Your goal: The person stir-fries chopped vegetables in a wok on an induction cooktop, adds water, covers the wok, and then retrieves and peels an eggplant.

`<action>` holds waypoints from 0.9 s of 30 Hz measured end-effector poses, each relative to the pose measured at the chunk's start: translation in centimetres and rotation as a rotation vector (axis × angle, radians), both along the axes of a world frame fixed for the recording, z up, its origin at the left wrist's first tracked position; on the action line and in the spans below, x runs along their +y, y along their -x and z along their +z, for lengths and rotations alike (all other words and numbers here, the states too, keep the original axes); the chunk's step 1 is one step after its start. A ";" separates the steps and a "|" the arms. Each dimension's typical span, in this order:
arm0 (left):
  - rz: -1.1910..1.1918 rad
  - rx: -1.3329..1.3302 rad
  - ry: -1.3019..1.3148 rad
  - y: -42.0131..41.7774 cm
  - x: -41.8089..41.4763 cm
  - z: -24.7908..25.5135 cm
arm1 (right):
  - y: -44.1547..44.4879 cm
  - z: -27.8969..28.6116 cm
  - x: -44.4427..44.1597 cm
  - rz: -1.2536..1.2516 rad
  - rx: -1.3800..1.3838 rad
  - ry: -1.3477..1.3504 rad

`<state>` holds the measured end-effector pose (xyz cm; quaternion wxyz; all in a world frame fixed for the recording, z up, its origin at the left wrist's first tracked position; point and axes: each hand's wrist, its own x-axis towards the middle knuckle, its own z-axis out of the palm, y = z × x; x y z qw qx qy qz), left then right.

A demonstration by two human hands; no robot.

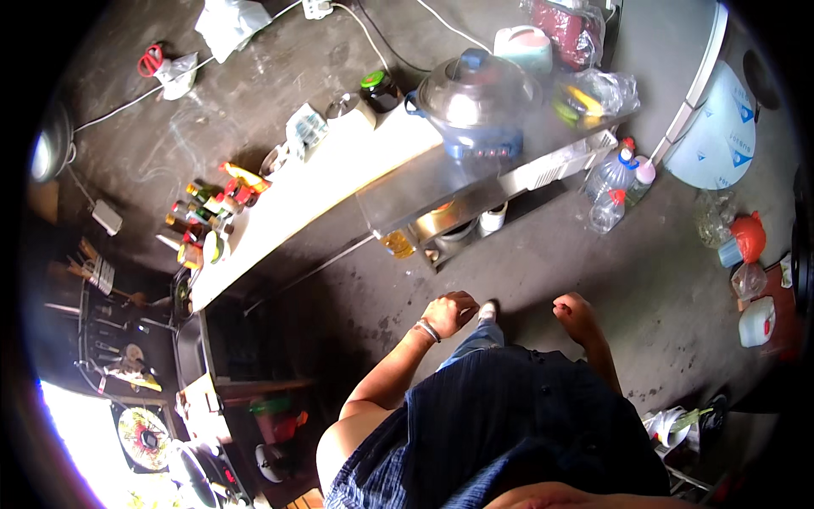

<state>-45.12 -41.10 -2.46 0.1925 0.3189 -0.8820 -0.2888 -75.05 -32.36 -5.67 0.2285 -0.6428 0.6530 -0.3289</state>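
Observation:
Above the floor, just left of the body's middle, hangs my left hand (450, 313), fingers loosely curled, a metal bangle at its wrist; nothing shows in it. My right hand (574, 313) hangs on the other side with its fingers bent in, and whether they hold anything is hard to tell. Neither hand touches the metal counter (407, 196) ahead. On that counter stands a blue electric cooker (484, 141) with a domed lid. Beside it lies a clear plastic bag (610, 92) near yellow and green produce.
Sauce bottles (203, 213) crowd the counter's far left end. A lower shelf holds pots and a white plastic basket (553, 167). Large plastic bottles (610, 178) stand on the floor right of the counter. A red bag (748, 237) lies farther right; a rack (683, 477) is at lower right.

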 end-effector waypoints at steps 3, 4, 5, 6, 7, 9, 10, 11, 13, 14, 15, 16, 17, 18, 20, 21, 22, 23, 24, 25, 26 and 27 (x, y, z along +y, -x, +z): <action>-0.044 0.019 0.082 3.2 -6.1 0.5 | 3.1 2.2 -5.4 0.024 0.003 0.110; -0.072 0.079 0.111 4.5 -8.1 1.2 | 4.1 3.7 -7.5 0.040 -0.007 0.154; -0.075 0.103 0.092 5.7 -9.7 1.7 | 5.1 5.1 -9.5 0.014 0.005 0.114; -0.091 0.105 0.117 6.7 -11.3 2.4 | 5.9 6.4 -11.1 -0.019 0.011 0.070; -0.104 0.097 0.140 7.4 -12.6 2.8 | 6.4 7.3 -12.6 -0.050 0.009 0.023; -0.098 0.084 0.126 8.4 -14.3 2.7 | 6.8 8.9 -15.5 -0.051 -0.072 0.041; -0.087 0.087 0.118 8.7 -14.8 3.2 | 6.9 9.5 -17.1 -0.033 -0.101 0.079; -0.071 0.091 0.110 8.9 -15.3 3.3 | 7.2 9.9 -18.7 -0.009 -0.128 0.115; -0.003 0.066 0.090 8.8 -15.7 2.9 | 8.6 9.3 -22.6 0.043 -0.174 0.166; 0.049 0.047 0.076 8.5 -15.9 2.8 | 9.1 9.6 -24.8 0.066 -0.173 0.169; 0.105 0.030 0.061 8.3 -15.9 2.6 | 9.6 10.0 -27.1 0.093 -0.171 0.171; 0.143 0.045 0.111 7.8 -16.1 1.6 | 9.5 11.6 -29.3 0.140 -0.157 0.193; 0.232 0.014 0.069 7.6 -15.9 1.5 | 9.2 13.4 -31.3 0.188 -0.147 0.206; 0.297 0.031 0.069 7.6 -15.6 1.6 | 9.1 14.5 -33.6 0.250 -0.166 0.236; 0.447 0.047 0.080 8.1 -14.9 2.3 | 8.9 16.7 -38.5 0.349 -0.135 0.307; 0.529 0.045 0.093 8.5 -14.5 2.5 | 8.7 17.6 -40.8 0.382 -0.086 0.352; 0.607 0.027 0.060 8.7 -13.8 2.6 | 7.8 18.2 -42.8 0.420 -0.078 0.369; 0.664 0.046 0.052 9.3 -13.3 2.6 | 7.3 18.8 -44.6 0.453 -0.070 0.387; 0.715 0.061 0.041 9.7 -12.7 2.5 | 6.9 18.7 -46.7 0.494 -0.018 0.446; 0.768 0.080 0.023 10.3 -12.1 2.2 | 6.1 18.8 -48.2 0.537 0.038 0.498; 0.796 0.058 0.059 10.7 -11.8 1.9 | 5.7 19.0 -49.4 0.542 0.058 0.429; 0.838 0.047 0.042 11.2 -11.2 2.0 | 4.8 19.3 -50.8 0.590 0.075 0.446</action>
